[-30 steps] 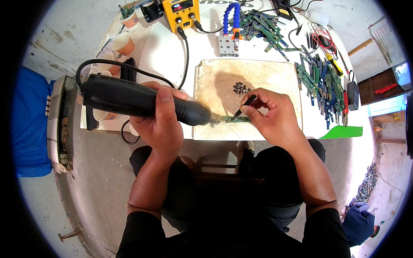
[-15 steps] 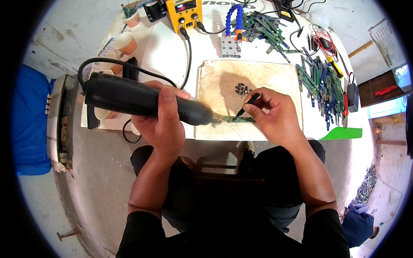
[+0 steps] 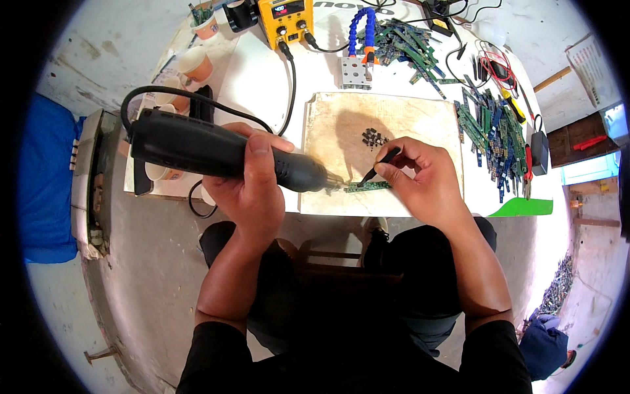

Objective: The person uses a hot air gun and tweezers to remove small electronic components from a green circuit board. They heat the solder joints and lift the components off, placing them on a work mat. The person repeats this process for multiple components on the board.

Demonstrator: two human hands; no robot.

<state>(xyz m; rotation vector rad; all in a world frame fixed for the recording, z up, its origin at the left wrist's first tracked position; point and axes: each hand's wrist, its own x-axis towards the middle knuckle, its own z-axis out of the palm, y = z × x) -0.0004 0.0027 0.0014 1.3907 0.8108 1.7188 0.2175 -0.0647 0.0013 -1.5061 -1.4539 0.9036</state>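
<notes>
My left hand [image 3: 246,184] is wrapped round a black hot-air gun [image 3: 184,146], held sideways with its metal nozzle pointing right at a narrow green circuit board [image 3: 365,186] on the worn beige mat [image 3: 335,105]. My right hand [image 3: 426,180] pinches black tweezers [image 3: 384,163], whose tips reach down onto or just over that board. Just beyond the board lies a small heap of dark chips [image 3: 374,137]. The gun's cable loops back over the white table [image 3: 249,79].
A yellow control station [image 3: 282,20], a metal block [image 3: 356,73] with blue hose, piles of board strips [image 3: 400,49] [image 3: 491,131], paper cups [image 3: 195,64], wires and red-handled pliers [image 3: 527,164] surround the mat. A blue cloth [image 3: 46,177] hangs at the left.
Both hands keep their grips. The hot-air gun and tweezers shift slightly rightward in the picture, along with the table items behind them.
</notes>
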